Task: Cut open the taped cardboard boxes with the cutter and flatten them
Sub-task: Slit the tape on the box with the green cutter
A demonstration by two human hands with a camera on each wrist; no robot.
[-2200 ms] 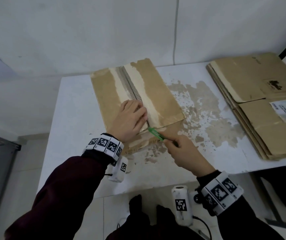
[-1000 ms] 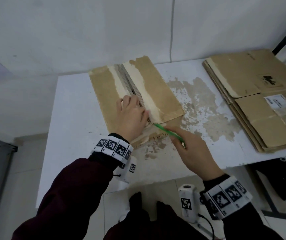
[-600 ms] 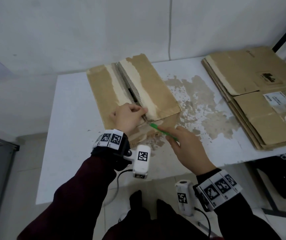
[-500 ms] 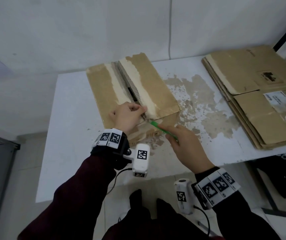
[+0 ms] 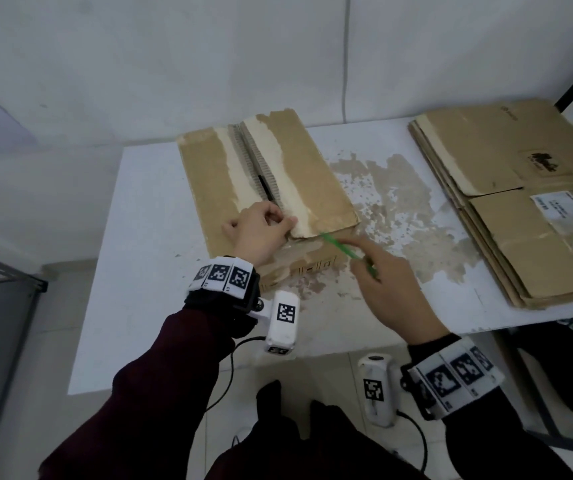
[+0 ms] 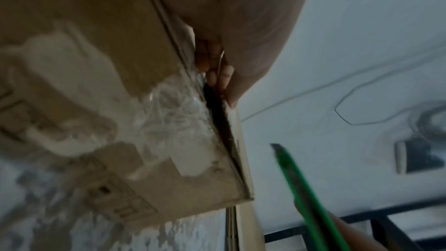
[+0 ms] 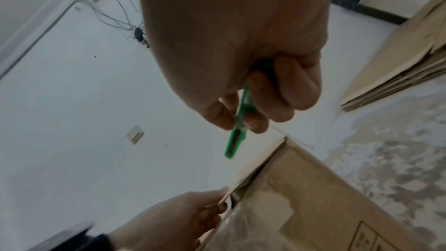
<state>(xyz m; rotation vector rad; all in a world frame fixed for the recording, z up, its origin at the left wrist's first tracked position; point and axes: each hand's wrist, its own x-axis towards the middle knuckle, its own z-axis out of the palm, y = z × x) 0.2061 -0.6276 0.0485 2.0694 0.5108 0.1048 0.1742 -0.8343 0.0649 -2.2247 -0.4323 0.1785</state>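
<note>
A cardboard box [image 5: 306,174] lies on the white table [image 5: 146,237], its top seam slit open between torn pale tape strips. My left hand [image 5: 280,221] sits at the near end of the seam, fingers curled into the gap and gripping the right flap's edge; in the left wrist view the fingertips [image 6: 217,75] are tucked under the flap of the box [image 6: 96,45]. My right hand [image 5: 364,261] holds the green cutter [image 5: 342,249] just off the box's near right corner, tip clear of the cardboard. The right wrist view shows the cutter [image 7: 237,131] pinched above the box corner [image 7: 325,198].
A stack of flattened boxes [image 5: 520,202] fills the table's right side. A worn brown patch [image 5: 399,209] marks the table between it and the box. A wall stands close behind the table. Dark gear [image 5: 572,368] sits below the table's right end.
My left hand went from pressing flat on the box top to curling its fingers into the seam at the near edge. The right hand drew the cutter back out of the seam, to the right.
</note>
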